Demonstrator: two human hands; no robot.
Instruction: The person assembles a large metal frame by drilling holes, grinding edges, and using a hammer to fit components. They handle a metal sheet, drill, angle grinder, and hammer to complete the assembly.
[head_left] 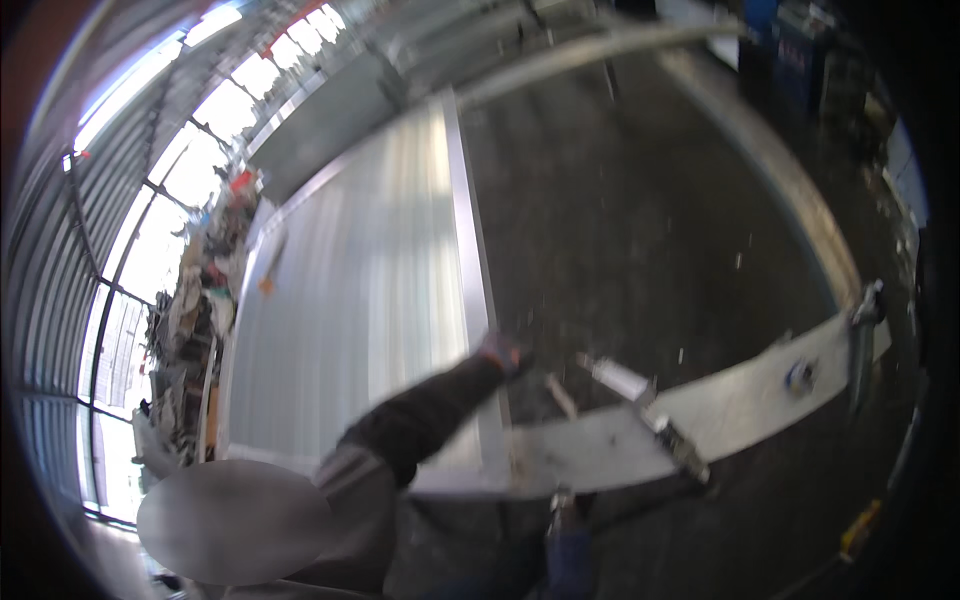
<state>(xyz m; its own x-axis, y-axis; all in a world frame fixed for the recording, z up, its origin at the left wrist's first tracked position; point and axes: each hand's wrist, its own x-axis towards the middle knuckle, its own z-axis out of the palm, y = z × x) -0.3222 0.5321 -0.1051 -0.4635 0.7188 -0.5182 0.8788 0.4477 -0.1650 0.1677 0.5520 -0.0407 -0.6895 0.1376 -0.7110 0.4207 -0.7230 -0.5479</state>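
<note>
My left arm (420, 415), in a dark sleeve, crosses from the lower left. My left hand (503, 354) is at the right edge bar (468, 240) of a large, pale, ribbed panel (340, 290). Motion smears its fingers, so whether it grips anything is unclear. Just right of the hand, a thin pale stick (562, 396) and a white handled tool (622, 380) lie by the pale front rail (600, 445). A metal clamp-like piece (682, 450) sits across that rail. My right hand does not show.
A pale bar (790, 180) bounds the dark surface (640, 210) at right, where a clamp (865, 320) stands at the corner. Left of the panel are piled scraps (190, 320). A bluish object (567, 550) is below the rail. A blurred grey oval (235, 522) covers the lower left.
</note>
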